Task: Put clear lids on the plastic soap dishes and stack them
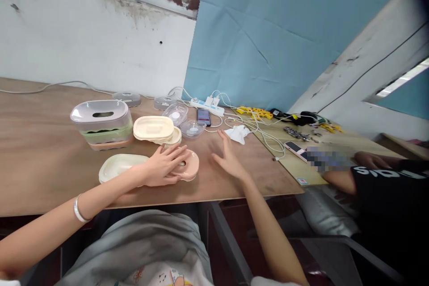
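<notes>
My left hand (164, 165) lies palm down with its fingers stretched out over a peach-coloured oval plastic cover (191, 165) that has a slot in its top. Part of the cover is hidden beneath that hand. Under the left forearm sits a pale green oval plastic piece (117, 165), partly covered by the arm. My right hand (229, 156) is over the table to the right of the peach cover, fingers apart and holding nothing. Behind the left hand are cream oval plastic pieces (153, 128), overlapping one another.
A stack of lilac, green and peach slotted covers (103, 123) stands at left. Clear plastic pieces (192, 129), a phone (203, 116), a power strip (214, 109), cables and a crumpled tissue (237, 134) lie farther back. Another person's arm (340, 181) rests on the right-hand table.
</notes>
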### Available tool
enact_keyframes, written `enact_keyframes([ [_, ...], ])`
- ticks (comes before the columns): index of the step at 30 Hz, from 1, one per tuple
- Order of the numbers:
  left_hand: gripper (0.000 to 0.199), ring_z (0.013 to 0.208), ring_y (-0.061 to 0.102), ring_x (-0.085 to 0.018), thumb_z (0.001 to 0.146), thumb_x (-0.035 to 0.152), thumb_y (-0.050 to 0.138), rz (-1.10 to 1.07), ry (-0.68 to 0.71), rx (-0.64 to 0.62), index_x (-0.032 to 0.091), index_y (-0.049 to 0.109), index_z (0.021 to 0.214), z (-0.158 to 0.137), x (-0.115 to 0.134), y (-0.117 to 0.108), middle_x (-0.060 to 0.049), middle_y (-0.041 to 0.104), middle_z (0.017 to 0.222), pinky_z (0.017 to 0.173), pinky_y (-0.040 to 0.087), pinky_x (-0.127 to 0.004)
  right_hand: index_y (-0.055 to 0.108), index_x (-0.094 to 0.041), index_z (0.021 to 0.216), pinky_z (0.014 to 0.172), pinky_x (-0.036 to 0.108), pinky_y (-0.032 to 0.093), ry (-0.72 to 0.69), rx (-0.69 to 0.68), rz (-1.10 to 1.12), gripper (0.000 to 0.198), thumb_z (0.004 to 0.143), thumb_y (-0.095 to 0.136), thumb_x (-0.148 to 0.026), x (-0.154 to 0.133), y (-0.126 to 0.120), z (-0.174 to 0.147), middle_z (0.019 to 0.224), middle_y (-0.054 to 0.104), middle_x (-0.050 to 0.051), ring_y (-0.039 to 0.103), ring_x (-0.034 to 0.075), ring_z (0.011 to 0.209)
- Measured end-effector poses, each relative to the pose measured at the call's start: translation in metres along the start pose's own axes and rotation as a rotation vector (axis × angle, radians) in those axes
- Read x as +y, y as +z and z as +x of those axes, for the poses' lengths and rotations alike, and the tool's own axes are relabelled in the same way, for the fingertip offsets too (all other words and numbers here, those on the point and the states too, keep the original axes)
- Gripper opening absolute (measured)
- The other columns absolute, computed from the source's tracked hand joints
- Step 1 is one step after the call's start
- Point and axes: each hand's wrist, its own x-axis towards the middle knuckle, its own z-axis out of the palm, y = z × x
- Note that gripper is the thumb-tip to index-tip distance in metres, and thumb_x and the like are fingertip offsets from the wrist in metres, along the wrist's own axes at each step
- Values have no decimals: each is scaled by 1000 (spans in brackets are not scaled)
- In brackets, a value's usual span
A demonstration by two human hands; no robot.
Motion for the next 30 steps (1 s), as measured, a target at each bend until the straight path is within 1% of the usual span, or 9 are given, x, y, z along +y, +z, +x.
enact_keyframes([
  [3,67,144,9,-30,93,49,34,5,-15,-4,17,16,149,2,-4,8,-13,18,155,112,10,-53,31,-19,141,114,51,20,-95,-52,-211,67,77,45,-7,6,3,41,149,30,11,26,25,139],
  [7,67,144,9,-29,94,51,33,20,-24,0,18,15,150,2,-1,10,-12,15,155,112,7,-53,58,-18,117,110,52,23,-174,-177,-242,42,78,48,-5,10,10,87,128,57,11,39,27,130],
  [12,68,144,11,-29,94,48,34,15,-70,-13,13,14,149,-8,13,7,-12,15,155,112,15,-52,66,-17,86,95,44,38,-174,-201,-166,12,75,62,-12,18,12,109,91,68,9,57,25,100],
  [16,79,143,12,-32,88,42,49,7,-100,35,10,10,149,-25,27,11,-15,18,155,111,18,-55,62,-15,83,76,32,46,-143,-156,-39,19,67,72,-21,20,12,117,77,64,2,59,17,77],
  [20,88,142,11,-35,80,37,60,-39,-212,223,10,9,147,-45,42,20,-18,18,154,110,21,-56,60,-16,84,64,26,47,-111,-45,93,25,69,70,-33,14,14,120,69,56,-3,56,13,65],
  [24,76,142,17,-32,83,30,57,-105,-226,416,13,15,145,-57,49,26,-17,29,150,111,25,-52,54,-18,112,65,27,46,-97,216,183,35,84,52,-41,-7,4,111,95,56,3,58,12,69],
  [27,74,141,19,-33,84,30,56,-129,-258,515,13,17,144,-61,44,29,-18,33,147,111,27,-52,53,-22,118,58,24,44,-84,395,346,38,87,50,-44,-34,-10,95,107,56,5,56,9,62],
  [28,75,141,19,-34,83,32,57,-131,-270,530,12,17,143,-61,42,29,-19,33,146,110,27,-52,56,-22,116,52,23,42,-57,374,421,38,86,52,-45,-43,-12,89,105,58,4,52,7,56],
  [30,79,141,17,-36,81,36,60,-121,-285,532,11,17,143,-62,39,31,-21,31,147,110,27,-54,60,-22,112,43,21,36,34,169,541,37,85,54,-48,-58,-11,77,99,63,4,45,5,47],
])
